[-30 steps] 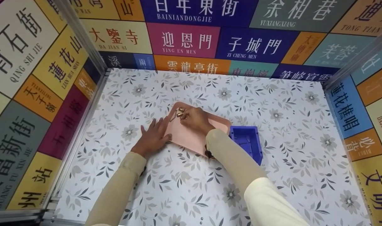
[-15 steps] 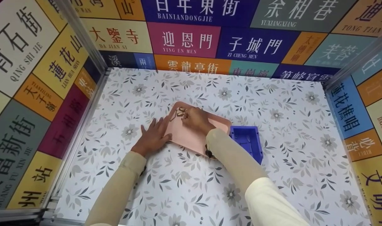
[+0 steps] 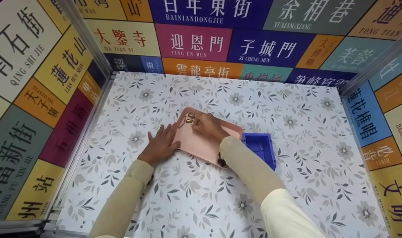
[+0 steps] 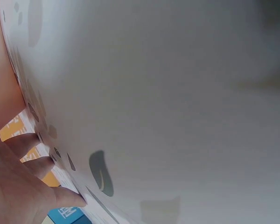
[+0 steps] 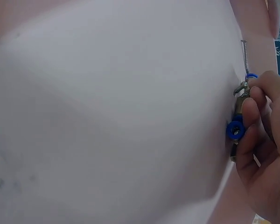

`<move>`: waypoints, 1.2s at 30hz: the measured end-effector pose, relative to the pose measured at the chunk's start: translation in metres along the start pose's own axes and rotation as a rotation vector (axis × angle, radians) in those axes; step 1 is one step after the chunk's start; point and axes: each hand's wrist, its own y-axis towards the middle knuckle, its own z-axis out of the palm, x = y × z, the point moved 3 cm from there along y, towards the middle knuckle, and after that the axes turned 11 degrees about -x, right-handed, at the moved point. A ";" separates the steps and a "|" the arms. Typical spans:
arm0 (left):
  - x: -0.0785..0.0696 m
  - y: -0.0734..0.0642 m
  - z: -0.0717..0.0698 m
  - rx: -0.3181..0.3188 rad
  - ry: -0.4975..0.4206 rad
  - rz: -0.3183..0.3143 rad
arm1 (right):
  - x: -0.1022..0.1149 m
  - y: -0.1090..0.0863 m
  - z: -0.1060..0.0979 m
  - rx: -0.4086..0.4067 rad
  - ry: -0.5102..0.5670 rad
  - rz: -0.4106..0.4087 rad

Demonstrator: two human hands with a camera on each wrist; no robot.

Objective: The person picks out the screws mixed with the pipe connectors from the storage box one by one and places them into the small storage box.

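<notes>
My right hand (image 3: pixel 207 127) is over the pink tray (image 3: pixel 196 143), fingers curled and pinching a brass push-in fitting with a blue collar (image 5: pixel 235 129). Fingertips hide part of it. Just left of those fingertips, brass fittings (image 3: pixel 189 120) lie near the tray's far left corner. A thin metal screw (image 3: pixel 182 124) lies along the left rim; the right wrist view shows the threaded screw (image 5: pixel 245 53) beyond the fingers. My left hand (image 3: pixel 161 143) is spread flat at the tray's left edge, its fingers straight and thumb at the rim. In the left wrist view, the left hand (image 4: pixel 23 182) shows its outstretched fingers.
A blue box (image 3: pixel 272 152) stands against the tray's right side, with a few thin metal pieces (image 3: pixel 261 148) inside. My right forearm partly covers it. The table (image 3: pixel 148 205) has a floral cover, and printed panels (image 3: pixel 191 43) wall its back and sides.
My right hand has drawn slightly right, away from the fittings at the tray's corner, and its forearm has shifted a little right. The left hand has stayed in place.
</notes>
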 end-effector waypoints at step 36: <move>-0.001 -0.001 -0.001 -0.004 -0.011 -0.006 | -0.006 -0.025 -0.065 -0.163 0.367 0.066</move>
